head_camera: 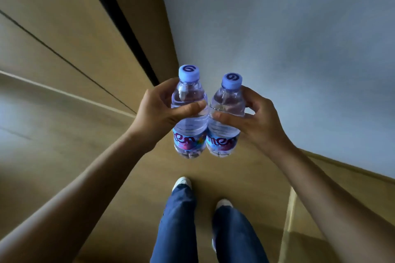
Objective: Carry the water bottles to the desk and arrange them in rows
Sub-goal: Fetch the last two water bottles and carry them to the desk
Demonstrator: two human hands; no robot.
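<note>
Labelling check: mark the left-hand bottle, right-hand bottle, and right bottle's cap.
left-hand water bottle (pixel 189 121), head view, on its clear ribbed body
right-hand water bottle (pixel 222 132), head view, on its body above the label
right bottle's cap (pixel 232 80), head view, on the cap top

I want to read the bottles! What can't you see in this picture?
Head view:
- Left bottle label: wraps out of sight, so only part of the word shows.
- Right bottle label: the same.
- Left hand, right hand: fingertips hidden behind the bottles.
- Desk: not in view.
- Shoes: blurred, part-covered by jeans.
</note>
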